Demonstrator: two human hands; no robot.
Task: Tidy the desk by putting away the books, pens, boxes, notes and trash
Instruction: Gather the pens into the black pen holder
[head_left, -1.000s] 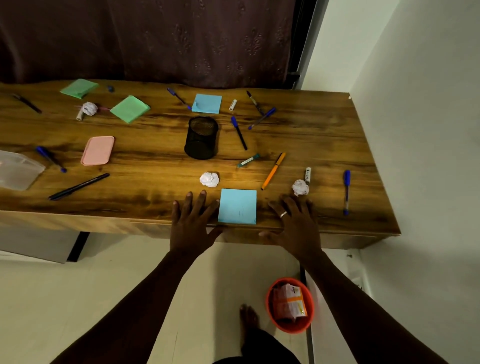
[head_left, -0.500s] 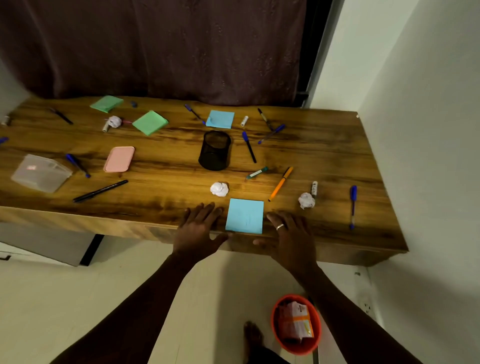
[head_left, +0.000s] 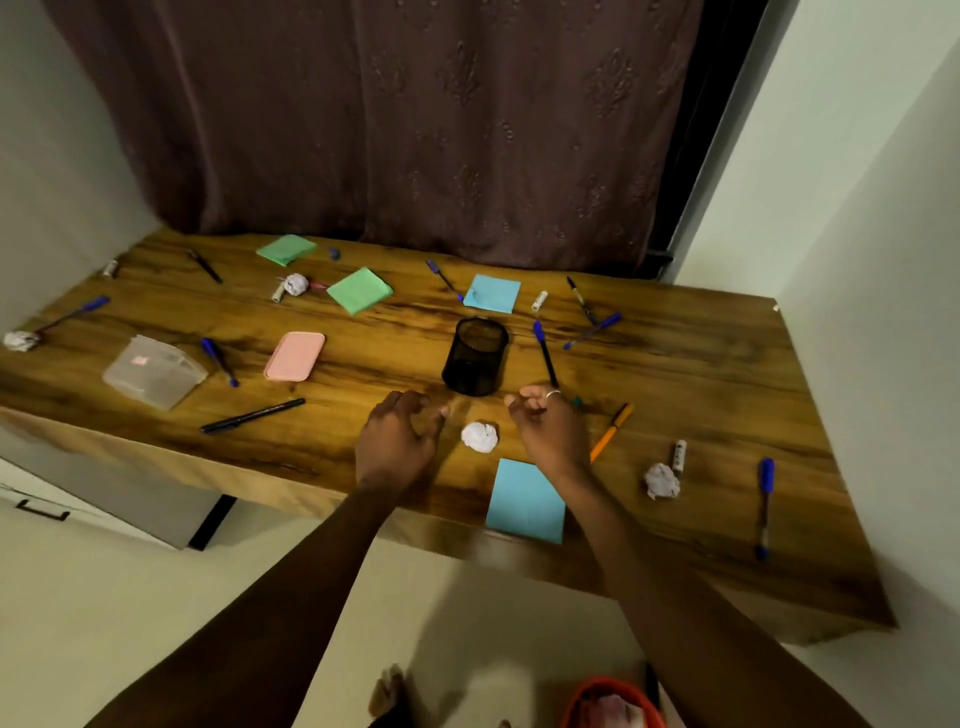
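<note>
My left hand (head_left: 397, 439) hovers over the wooden desk (head_left: 675, 374) with fingers curled loosely and holding nothing. My right hand (head_left: 548, 423) hangs beside it, fingers half curled, empty. A white paper ball (head_left: 479, 436) lies between the two hands. The black mesh pen holder (head_left: 475, 356) stands just beyond them. A blue note pad (head_left: 525, 501) lies at the near edge under my right forearm. Pens lie scattered: a blue one (head_left: 544, 352) by the holder, an orange one (head_left: 613, 431), a black one (head_left: 253, 415).
Green note pads (head_left: 359, 290) (head_left: 286, 249), another blue pad (head_left: 492, 293), a pink box (head_left: 294, 356) and a clear plastic box (head_left: 154, 370) lie on the desk. More paper balls (head_left: 662, 480) (head_left: 295, 283) (head_left: 21, 340) are about. An orange bin (head_left: 584, 699) stands on the floor.
Both hands lifted off the desk's near edge and moved forward toward the pen holder, fingers curling. The camera rose and shows more of the desk's left end.
</note>
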